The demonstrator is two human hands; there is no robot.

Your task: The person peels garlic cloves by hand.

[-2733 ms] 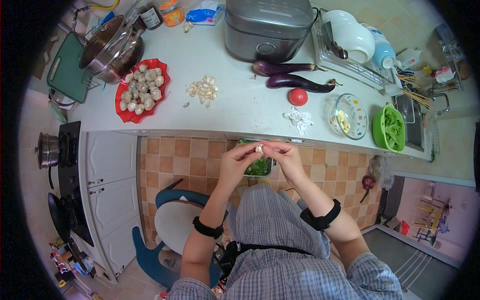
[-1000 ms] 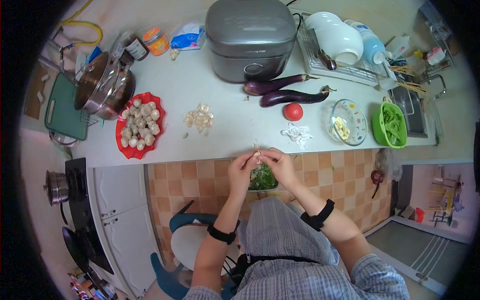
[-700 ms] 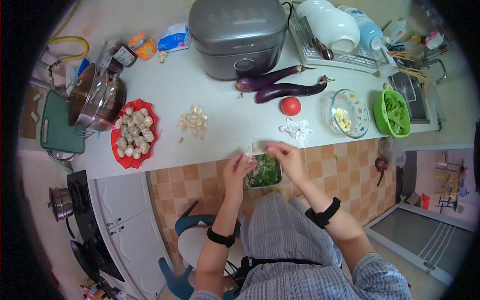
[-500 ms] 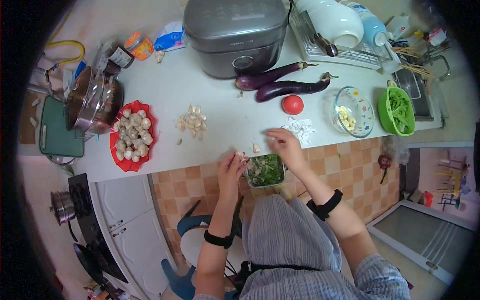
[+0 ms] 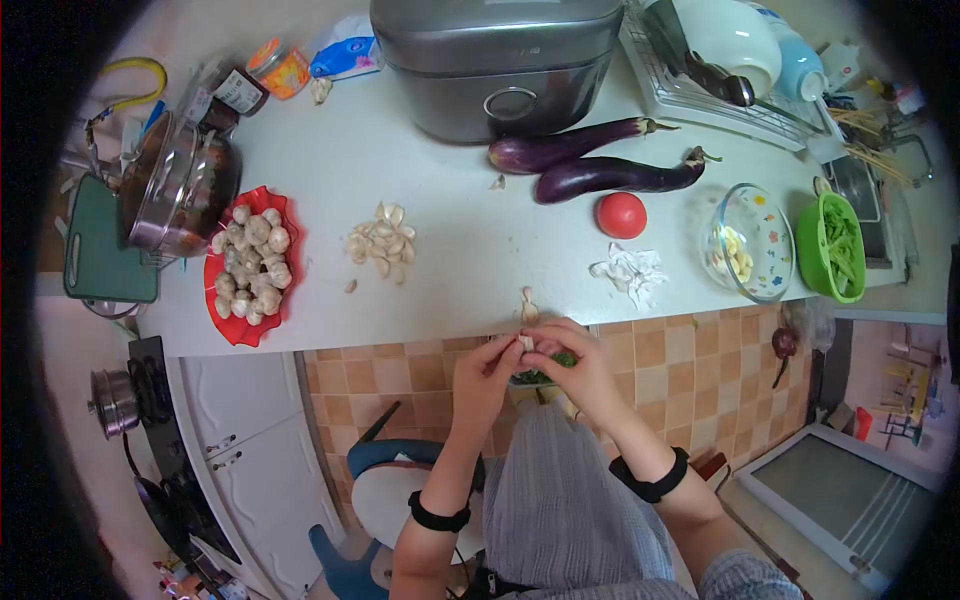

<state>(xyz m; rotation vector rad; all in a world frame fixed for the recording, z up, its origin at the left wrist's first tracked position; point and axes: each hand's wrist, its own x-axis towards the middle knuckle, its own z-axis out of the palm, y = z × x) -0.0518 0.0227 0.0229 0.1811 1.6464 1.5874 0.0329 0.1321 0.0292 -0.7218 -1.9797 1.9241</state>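
Pinching small pale garlic clove (image 5: 524, 342) | left hand (image 5: 484, 372) | right hand (image 5: 575, 366)

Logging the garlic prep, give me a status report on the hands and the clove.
Left hand and right hand together, both pinching one garlic clove. Held just off the counter edge, over a container of greens. Nothing in the way.

1. A home kitchen is showing here: a white worktop (image 5: 450, 270) is running above white cupboard doors (image 5: 245, 440) and orange wall tiles (image 5: 400, 385).
2. A rice cooker (image 5: 495, 60) and a dish rack (image 5: 720, 85) are standing along the worktop's far edge.
3. A stove (image 5: 150, 420) is sitting past its left end, a sink (image 5: 880, 210) at its right.
4. Eggplants (image 5: 590, 160), a tomato (image 5: 621, 214) and garlic cloves (image 5: 380, 240) are lying mid-worktop.
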